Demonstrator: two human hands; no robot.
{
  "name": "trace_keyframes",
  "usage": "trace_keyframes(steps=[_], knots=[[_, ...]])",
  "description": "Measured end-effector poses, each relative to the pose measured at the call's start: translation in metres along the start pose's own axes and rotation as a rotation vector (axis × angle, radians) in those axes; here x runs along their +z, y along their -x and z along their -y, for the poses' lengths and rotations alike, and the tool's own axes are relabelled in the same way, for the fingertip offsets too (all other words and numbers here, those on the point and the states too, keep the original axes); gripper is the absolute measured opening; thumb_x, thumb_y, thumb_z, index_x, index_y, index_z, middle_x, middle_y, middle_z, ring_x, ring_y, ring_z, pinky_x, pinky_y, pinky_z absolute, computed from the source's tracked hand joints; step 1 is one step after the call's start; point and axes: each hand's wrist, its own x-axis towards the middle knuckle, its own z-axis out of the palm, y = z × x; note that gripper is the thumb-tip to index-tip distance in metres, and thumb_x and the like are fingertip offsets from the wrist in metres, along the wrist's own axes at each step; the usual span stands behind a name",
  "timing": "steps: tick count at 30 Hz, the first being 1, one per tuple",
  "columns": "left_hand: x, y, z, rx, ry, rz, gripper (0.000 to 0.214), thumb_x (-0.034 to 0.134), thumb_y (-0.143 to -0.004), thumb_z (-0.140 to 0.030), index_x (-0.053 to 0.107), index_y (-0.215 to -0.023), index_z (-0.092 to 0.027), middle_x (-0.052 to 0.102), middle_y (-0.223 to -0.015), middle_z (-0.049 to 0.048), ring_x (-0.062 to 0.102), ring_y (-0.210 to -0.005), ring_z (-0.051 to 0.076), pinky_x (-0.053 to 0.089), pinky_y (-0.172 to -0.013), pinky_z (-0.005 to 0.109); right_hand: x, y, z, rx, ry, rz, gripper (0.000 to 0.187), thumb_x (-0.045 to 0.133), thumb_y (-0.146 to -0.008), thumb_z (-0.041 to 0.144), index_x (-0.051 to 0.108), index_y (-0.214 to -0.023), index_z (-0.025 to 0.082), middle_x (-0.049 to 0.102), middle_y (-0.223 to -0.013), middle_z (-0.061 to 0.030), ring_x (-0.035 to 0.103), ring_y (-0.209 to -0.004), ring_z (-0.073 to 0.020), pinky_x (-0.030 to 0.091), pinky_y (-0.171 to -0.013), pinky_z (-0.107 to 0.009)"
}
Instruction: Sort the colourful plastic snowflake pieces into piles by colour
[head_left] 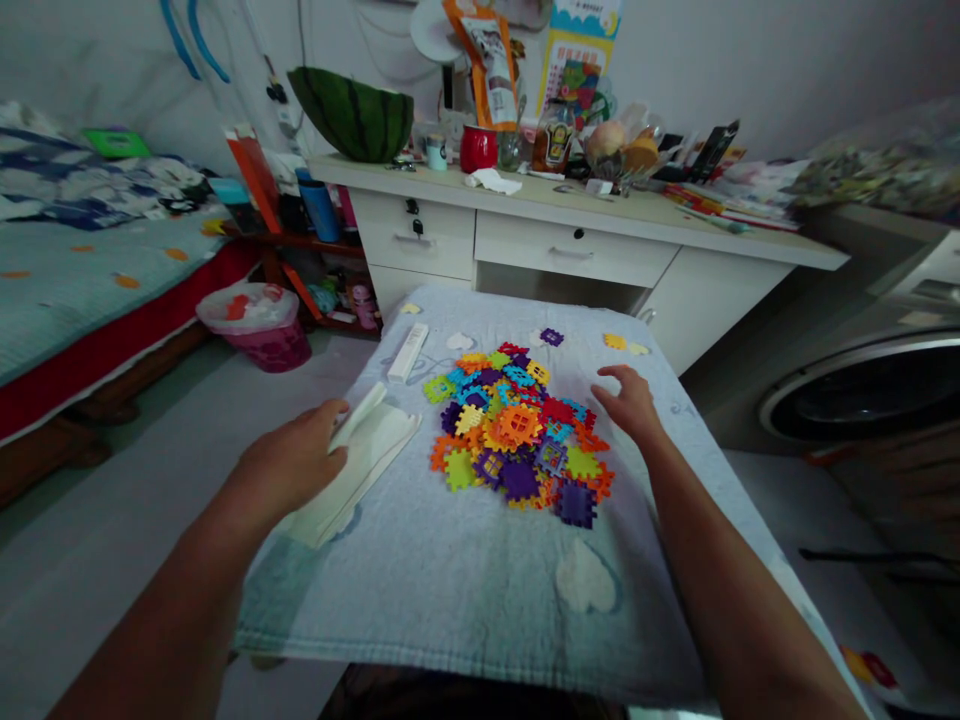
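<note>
My left hand (296, 460) is closed on the raised edge of a folded cream sheet (360, 460), whose rest lies on the cloth at the table's left side. Whether the sheet is paper or fabric I cannot tell. My right hand (630, 400) hovers at the right side of the pile, fingers apart, holding nothing. Between the hands lies a heap of colourful plastic interlocking blocks (517, 430), flat with notched edges, in orange, purple, green, blue, red and yellow. Some have window-like openings. A purple block (552, 337) and a yellow block (615, 341) lie apart behind the heap.
A light blue cloth with heart patterns (480, 590) covers the table. A slim white box (409, 352) lies at its left. Behind stands a white desk (577, 215) bearing a cut watermelon (352, 115) and jars. A washing machine (862, 370) is right; a pink bin (259, 335) left.
</note>
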Motion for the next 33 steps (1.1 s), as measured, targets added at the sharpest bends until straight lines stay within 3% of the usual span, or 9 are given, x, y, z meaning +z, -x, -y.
trace_keyframes(steps=[2, 5, 10, 17, 25, 33], knots=[[0.005, 0.004, -0.01, -0.008, -0.05, -0.025, 0.056, 0.046, -0.084, -0.027, 0.041, -0.138, -0.016, 0.055, -0.137, 0.0147, 0.062, -0.111, 0.029, 0.049, -0.089, 0.04, -0.004, 0.011, 0.013, -0.134, -0.067, 0.11, 0.034, 0.061, -0.081, 0.038, 0.068, -0.11, 0.022, 0.065, -0.117, -0.0094, 0.058, -0.112, -0.028, 0.042, -0.101, -0.047], [0.013, 0.011, -0.027, -0.039, -0.128, -0.04, 0.055, 0.043, -0.085, -0.028, 0.042, -0.139, -0.016, 0.056, -0.134, 0.0159, 0.06, -0.111, 0.033, 0.051, -0.083, 0.043, -0.008, 0.027, 0.028, -0.21, -0.116, 0.248, 0.037, 0.061, -0.082, 0.037, 0.066, -0.116, 0.021, 0.067, -0.119, -0.0089, 0.06, -0.11, -0.0263, 0.045, -0.1, -0.043], [0.03, 0.02, -0.044, -0.032, -0.168, -0.146, 0.049, 0.037, -0.088, -0.022, 0.047, -0.136, -0.015, 0.057, -0.127, 0.0162, 0.055, -0.111, 0.035, 0.052, -0.078, 0.045, -0.001, 0.042, 0.039, -0.25, -0.094, 0.312, 0.041, 0.061, -0.082, 0.03, 0.064, -0.121, 0.019, 0.068, -0.12, -0.0097, 0.061, -0.112, -0.0263, 0.045, -0.1, -0.041], [0.042, 0.023, -0.048, -0.007, -0.184, -0.243, 0.051, 0.029, -0.09, -0.013, 0.047, -0.138, -0.016, 0.057, -0.121, 0.0165, 0.054, -0.106, 0.032, 0.051, -0.074, 0.042, 0.013, 0.049, 0.038, -0.261, -0.128, 0.239, 0.036, 0.064, -0.079, 0.026, 0.065, -0.115, 0.019, 0.068, -0.116, -0.0094, 0.06, -0.11, -0.0265, 0.043, -0.101, -0.043], [0.043, 0.019, -0.05, 0.154, -0.21, -0.276, 0.045, 0.034, -0.088, -0.012, 0.065, -0.119, -0.023, 0.054, -0.127, 0.0145, 0.051, -0.107, 0.032, 0.048, -0.081, 0.044, 0.005, 0.053, 0.038, -0.257, -0.232, 0.174, 0.035, 0.062, -0.077, 0.025, 0.064, -0.111, 0.019, 0.066, -0.111, -0.0089, 0.059, -0.108, -0.0245, 0.043, -0.101, -0.043], [0.048, 0.011, -0.036, 0.245, -0.162, -0.249, 0.038, 0.042, -0.081, -0.013, 0.067, -0.107, -0.025, 0.054, -0.124, 0.0105, 0.052, -0.108, 0.03, 0.047, -0.087, 0.043, -0.008, 0.047, 0.015, -0.165, -0.289, 0.127, 0.042, 0.066, -0.074, 0.029, 0.062, -0.115, 0.02, 0.064, -0.111, -0.0085, 0.062, -0.1, -0.0227, 0.049, -0.096, -0.042]])
